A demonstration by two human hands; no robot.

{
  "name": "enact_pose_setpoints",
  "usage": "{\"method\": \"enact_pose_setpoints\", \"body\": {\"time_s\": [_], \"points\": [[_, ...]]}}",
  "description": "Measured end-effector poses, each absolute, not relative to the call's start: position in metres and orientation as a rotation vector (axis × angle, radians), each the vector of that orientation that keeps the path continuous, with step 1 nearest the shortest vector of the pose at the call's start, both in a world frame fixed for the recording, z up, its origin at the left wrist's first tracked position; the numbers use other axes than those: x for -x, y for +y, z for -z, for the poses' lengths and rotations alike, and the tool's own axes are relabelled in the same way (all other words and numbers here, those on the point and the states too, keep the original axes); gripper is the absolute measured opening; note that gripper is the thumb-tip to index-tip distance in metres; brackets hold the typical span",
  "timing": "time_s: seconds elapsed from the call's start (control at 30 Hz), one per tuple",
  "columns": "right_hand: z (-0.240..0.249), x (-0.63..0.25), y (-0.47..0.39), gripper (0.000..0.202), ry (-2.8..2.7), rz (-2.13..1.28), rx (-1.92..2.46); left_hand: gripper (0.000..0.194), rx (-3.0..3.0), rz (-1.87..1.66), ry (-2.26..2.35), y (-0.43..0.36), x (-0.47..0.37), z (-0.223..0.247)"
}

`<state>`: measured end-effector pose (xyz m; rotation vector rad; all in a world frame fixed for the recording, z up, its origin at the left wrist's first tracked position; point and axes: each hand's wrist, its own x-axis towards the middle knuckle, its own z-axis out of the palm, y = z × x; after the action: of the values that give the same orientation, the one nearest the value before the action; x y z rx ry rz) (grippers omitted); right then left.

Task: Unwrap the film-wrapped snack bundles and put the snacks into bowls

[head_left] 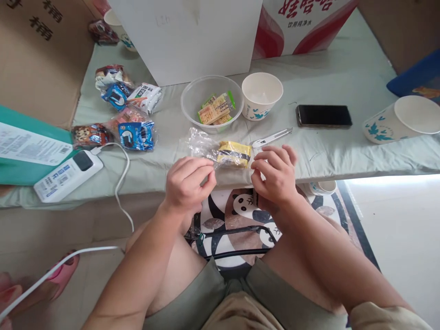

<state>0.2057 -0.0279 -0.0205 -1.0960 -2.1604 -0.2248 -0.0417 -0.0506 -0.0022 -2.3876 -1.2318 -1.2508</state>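
Observation:
My left hand [189,181] is closed at the table's front edge, its fingertips at the edge of a crumpled clear wrapper [201,144]; whether it grips the film is hard to tell. A yellow packet [234,154] lies at the wrapper's right end, between my hands. My right hand [275,174] has its fingers curled but apart, just right of the packet, with nothing seen in it. Behind it lies a white utility knife [271,137]. Farther back, a clear plastic bowl [189,107] holds several green-edged snack packs [215,110], beside a paper cup [261,91].
On the right are a black phone [323,116] and a tilted paper cup [381,121]. Wrapped snacks [135,135] and a white power bank [68,176] with a cable are at left. A white box [195,41] stands behind the bowl. Someone's pink shoe [65,275] shows lower left.

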Motion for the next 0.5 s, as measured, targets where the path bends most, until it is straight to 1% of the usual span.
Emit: {"method": "enact_pose_setpoints", "body": {"time_s": [0.1,0.2,0.27,0.37,0.43,0.5], "points": [[0.021,-0.208,-0.032,0.014,-2.333,0.041,1.021,0.010,2.729,1.123,-1.317,-0.059,0.042,-0.002],[0.022,-0.209,-0.034,0.022,-2.405,-0.039,1.082,0.014,2.986,1.069,-1.466,-0.060,0.044,-0.002],[0.022,-0.209,-0.034,0.025,-2.399,-0.046,1.145,0.016,2.848,1.122,-1.588,-0.057,0.046,-0.001],[0.021,-0.208,-0.032,0.023,-2.355,-0.071,1.249,0.012,2.487,1.135,-1.604,-0.047,0.047,-0.001],[0.023,-0.209,-0.030,0.022,-2.340,-0.132,1.268,0.027,2.398,1.008,-1.588,-0.039,0.046,0.000],[0.027,-0.210,-0.029,0.030,-2.341,-0.178,1.263,0.040,2.439,0.865,-1.623,-0.030,0.046,0.002]]}}
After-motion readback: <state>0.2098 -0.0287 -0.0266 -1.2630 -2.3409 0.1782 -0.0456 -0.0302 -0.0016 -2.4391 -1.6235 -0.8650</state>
